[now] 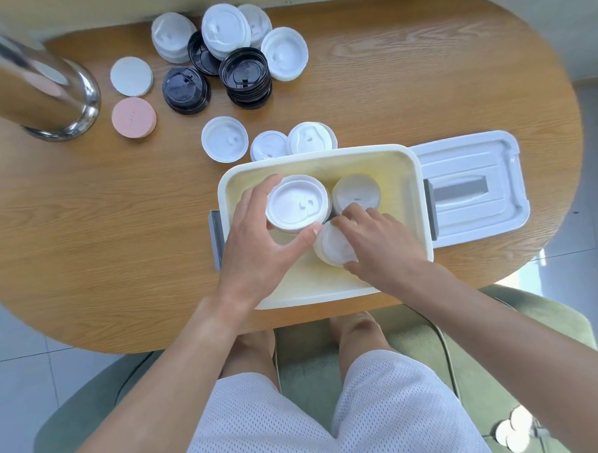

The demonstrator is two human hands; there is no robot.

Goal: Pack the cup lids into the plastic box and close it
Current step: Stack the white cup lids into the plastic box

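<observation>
An open cream plastic box (pixel 411 173) sits on the wooden table in front of me. My left hand (pixel 257 242) grips a stack of white cup lids (pixel 296 204) over the box's left half. My right hand (pixel 377 247) is closed on another white lid stack (pixel 329 245) lying tilted on the box floor. A third white stack (pixel 356 189) stands at the back of the box. The box's grey-white cover (pixel 474 184) lies flat to the right of the box.
Behind the box lie three white lids (pixel 224 138). Further back are heaps of white lids (pixel 225 31) and black lids (pixel 245 78), plus white (pixel 131 76) and pink (pixel 134 117) round coasters. A shiny metal column (pixel 34 90) stands at the left.
</observation>
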